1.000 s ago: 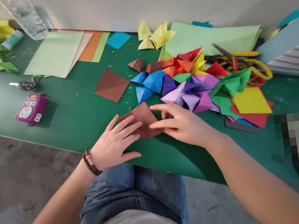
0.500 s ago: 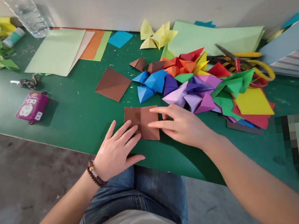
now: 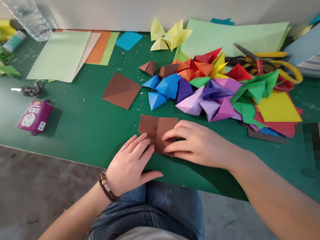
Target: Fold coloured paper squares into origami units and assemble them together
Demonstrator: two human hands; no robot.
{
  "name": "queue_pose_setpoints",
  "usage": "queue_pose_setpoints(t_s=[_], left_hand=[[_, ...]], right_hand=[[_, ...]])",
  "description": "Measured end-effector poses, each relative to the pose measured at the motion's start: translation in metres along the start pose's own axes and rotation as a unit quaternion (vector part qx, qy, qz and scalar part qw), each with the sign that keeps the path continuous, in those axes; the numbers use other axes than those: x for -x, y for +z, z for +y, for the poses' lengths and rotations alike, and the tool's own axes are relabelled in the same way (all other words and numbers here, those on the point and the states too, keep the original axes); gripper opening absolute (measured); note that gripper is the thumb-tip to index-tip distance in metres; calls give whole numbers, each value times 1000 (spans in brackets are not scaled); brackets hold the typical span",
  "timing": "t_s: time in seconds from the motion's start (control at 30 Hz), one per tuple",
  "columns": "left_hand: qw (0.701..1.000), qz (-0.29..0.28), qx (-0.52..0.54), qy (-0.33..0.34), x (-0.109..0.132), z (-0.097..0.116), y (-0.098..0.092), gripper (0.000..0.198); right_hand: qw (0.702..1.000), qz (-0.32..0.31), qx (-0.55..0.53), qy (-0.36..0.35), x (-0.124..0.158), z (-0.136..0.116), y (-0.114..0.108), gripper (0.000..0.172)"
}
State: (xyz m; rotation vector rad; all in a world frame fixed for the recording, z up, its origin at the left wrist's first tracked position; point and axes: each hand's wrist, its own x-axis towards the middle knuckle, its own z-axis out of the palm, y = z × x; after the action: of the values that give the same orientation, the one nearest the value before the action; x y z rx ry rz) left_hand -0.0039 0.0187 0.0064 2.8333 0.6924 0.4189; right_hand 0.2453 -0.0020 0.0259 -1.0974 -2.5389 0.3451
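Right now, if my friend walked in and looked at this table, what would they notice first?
They'd probably spot the bright heap of folded paper shapes first, in the middle of the green tabletop. Just in front of it, the left hand and right hand rest on a folded brown paper. To the right of the heap, partly behind it, lie some scissors.

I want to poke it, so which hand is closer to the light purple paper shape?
Right hand: it sits just below the light purple folded shape. The left hand is farther away, down and to the left, on the brown paper.
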Motion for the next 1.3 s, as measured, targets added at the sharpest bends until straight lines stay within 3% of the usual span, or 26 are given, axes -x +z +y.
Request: queue_pose_setpoints(t_s=[0.23, 0.37, 0.7, 1.07, 1.3], left_hand=[[999, -12, 48, 5, 0, -4, 0, 57], [999, -15, 41, 12, 2, -3, 1, 56], [998, -30, 10, 50, 1, -5, -1, 51], [998, -50, 20, 44, -1, -4, -2, 48], [998, -52, 34, 22, -2, -1, -1, 63]], right_hand=[[983, 24, -153, 102, -2, 10, 1, 11], [978, 16, -176, 112, -3, 12, 1, 13], [974, 17, -95, 204, -12, 5, 10, 23], [977, -2, -22, 212, -18, 1, 12, 24], [976, -17, -8, 218, -20, -1, 11, 26]])
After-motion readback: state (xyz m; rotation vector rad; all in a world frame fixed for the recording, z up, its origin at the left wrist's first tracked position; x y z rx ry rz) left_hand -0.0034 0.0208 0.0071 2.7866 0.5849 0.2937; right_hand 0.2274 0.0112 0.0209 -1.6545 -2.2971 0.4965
